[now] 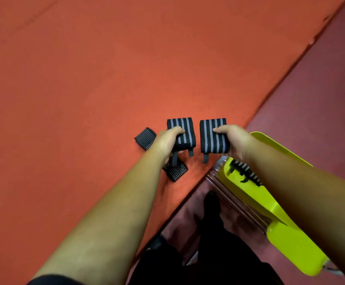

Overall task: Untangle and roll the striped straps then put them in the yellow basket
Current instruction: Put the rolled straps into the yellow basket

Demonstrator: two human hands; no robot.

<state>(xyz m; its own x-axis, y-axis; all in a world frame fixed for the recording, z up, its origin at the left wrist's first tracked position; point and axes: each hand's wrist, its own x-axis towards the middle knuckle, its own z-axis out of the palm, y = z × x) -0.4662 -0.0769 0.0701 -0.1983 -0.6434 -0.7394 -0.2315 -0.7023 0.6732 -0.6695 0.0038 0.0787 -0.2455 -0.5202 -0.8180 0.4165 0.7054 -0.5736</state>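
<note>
A rolled strap (185, 130) is gripped in the left hand (167, 141), a 2nd strap (209, 138) in the right hand (234, 139), stripes running away from the wrists. The basket (248, 195) lies under the right forearm, nearer that hand.

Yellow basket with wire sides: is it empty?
No, a black-and-grey striped strap lies inside the yellow basket, partly hidden behind the right forearm.

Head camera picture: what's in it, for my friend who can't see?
The left hand and right hand each hold a rolled striped strap over an orange mat. Two more rolls lie on it; another sits in the yellow basket.
</note>
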